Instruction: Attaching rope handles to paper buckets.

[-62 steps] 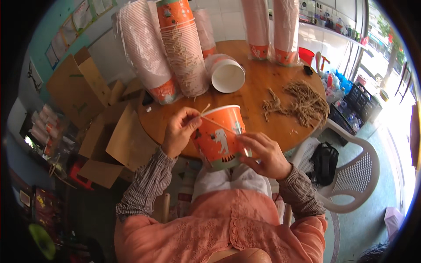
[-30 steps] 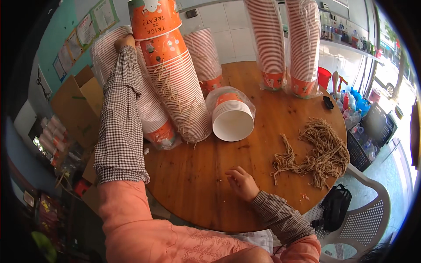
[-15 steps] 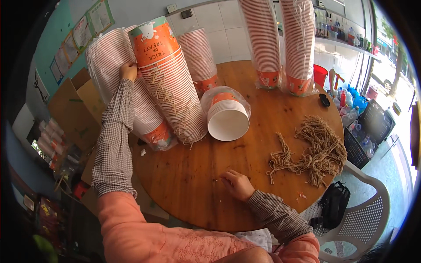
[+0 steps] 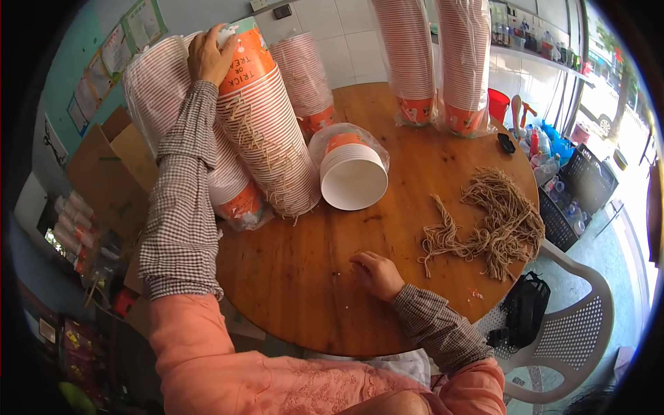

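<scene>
My left hand (image 4: pixel 209 57) reaches far to the left, its fingers curled over the top end of a tall leaning stack of paper buckets (image 4: pixel 270 138). The top bucket is orange with a green band; lengths of twine handles run down the stack's side. Resting on the wooden table (image 4: pixel 311 283) near the middle front, my right hand (image 4: pixel 377 274) is closed, and its fingers hide whatever it may hold. A short, partly bagged stack of white-lined buckets (image 4: pixel 353 178) lies on its side, open end toward me. At the right sits a tangled heap of brown twine (image 4: pixel 501 221).
Bagged bucket stacks stand at the left (image 4: pixel 162 97), behind (image 4: pixel 304 76) and at the far right (image 4: pixel 462 69). A black object (image 4: pixel 506 143) lies near the right edge. Beyond are a grey plastic chair (image 4: pixel 574 339) with a black bag (image 4: pixel 527 311), and a crate of bottles (image 4: pixel 564 207).
My left hand has moved up from the stack's side onto its top end. My right hand stays on the table. The whole view has shifted slightly.
</scene>
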Action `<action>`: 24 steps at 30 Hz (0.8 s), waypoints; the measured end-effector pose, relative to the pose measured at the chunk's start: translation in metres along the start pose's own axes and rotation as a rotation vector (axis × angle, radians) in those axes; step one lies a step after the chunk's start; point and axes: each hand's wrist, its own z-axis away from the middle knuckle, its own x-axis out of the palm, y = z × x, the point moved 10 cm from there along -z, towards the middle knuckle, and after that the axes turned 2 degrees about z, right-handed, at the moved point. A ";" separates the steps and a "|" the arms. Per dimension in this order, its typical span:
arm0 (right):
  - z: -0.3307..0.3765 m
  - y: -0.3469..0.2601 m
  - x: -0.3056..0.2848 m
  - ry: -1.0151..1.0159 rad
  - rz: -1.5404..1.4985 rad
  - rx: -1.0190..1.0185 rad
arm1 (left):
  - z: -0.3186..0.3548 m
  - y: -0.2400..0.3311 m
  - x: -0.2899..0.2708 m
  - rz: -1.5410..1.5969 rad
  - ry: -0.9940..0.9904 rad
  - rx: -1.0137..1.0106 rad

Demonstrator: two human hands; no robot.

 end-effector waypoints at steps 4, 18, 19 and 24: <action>0.001 0.002 0.000 -0.002 0.006 0.014 | 0.003 0.000 0.007 0.017 -0.060 0.017; -0.019 0.099 -0.046 0.403 -0.086 0.298 | 0.279 0.129 0.047 0.693 -0.212 -0.104; -0.023 0.120 -0.056 0.475 -0.052 0.356 | 0.312 0.146 0.063 0.762 -0.302 -0.188; -0.060 0.171 -0.071 0.726 -0.121 0.350 | 0.432 0.143 0.133 1.081 -0.283 -0.873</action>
